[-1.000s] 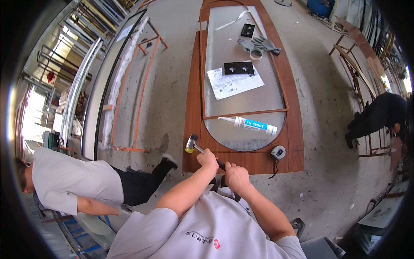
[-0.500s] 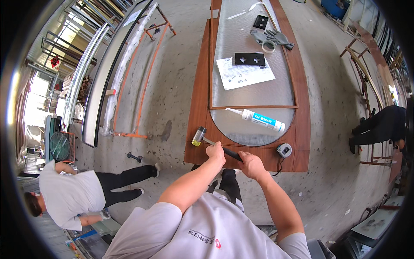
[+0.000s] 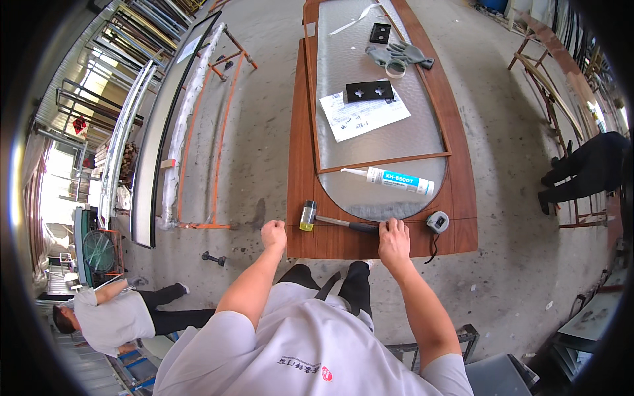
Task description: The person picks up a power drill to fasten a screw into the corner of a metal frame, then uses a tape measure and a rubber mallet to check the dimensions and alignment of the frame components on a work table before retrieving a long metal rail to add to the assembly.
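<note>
My right hand (image 3: 394, 240) is closed on the end of the black handle of a mallet (image 3: 338, 222), which lies across the near end of a brown wood-grain door panel (image 3: 442, 241). The mallet's clear and yellow head points left. My left hand (image 3: 273, 235) is a fist beside the panel's left edge, apart from the mallet; nothing shows in it. Just beyond the mallet, a white and blue sealant cartridge (image 3: 399, 180) with a nozzle lies on the panel's textured glass (image 3: 356, 198). A tape measure (image 3: 437, 222) sits right of my right hand.
Farther up the panel lie papers (image 3: 363, 119), a black plate (image 3: 370, 91), grey gloves (image 3: 409, 54) and a tape roll (image 3: 395, 68). Orange racks (image 3: 218, 152) stand left. One person (image 3: 122, 313) is at lower left, another (image 3: 588, 165) at far right. A dumbbell-shaped object (image 3: 213, 258) lies on the floor.
My left hand has let go of the mallet handle and moved left to the panel's edge. The mallet now lies flatter across the panel, my right hand still at its end.
</note>
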{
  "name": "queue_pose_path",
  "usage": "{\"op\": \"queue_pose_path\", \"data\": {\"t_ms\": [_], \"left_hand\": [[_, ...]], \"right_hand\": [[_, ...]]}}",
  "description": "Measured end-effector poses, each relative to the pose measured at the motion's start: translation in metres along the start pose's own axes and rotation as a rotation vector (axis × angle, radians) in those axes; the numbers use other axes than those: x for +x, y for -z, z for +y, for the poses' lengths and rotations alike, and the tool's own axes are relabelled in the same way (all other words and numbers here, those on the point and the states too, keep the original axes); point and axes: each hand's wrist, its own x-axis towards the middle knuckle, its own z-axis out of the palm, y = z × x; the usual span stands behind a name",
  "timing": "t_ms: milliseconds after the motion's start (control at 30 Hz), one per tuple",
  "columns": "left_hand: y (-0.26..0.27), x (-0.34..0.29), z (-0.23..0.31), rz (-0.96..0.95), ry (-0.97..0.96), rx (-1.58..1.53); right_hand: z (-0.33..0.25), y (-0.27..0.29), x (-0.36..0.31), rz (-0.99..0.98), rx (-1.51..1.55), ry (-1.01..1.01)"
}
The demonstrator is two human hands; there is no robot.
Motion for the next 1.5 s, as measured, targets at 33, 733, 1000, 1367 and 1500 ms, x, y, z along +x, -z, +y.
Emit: {"op": "queue_pose_path", "data": {"t_ms": [33,733,1000,1367,1500], "left_hand": [[-0.002,0.006,-0.006,-0.042,0.026,0.029],[0.019,0.041,-0.094,-0.503,-0.318,-0.095],[0.206,-0.013,-0.47,-0.436,-0.002,-0.019],[0.294,-0.347,-0.699,0.438,1.359,-0.191],[0.186,-0.39,-0.653,0.045,1.38,-0.267]], "right_hand": [[-0.005,0.005,-0.003,0.022,0.017,-0.027],[-0.181,-0.032,-0.14,-0.551,0.182,-0.009],[-0.369,-0.115,-0.039,-0.924,0.071,0.567],[-0.62,-0.187,0.026,-1.252,-0.214,1.065],[-0.699,-0.278,0.036,-1.28,-0.197,1.384]]}}
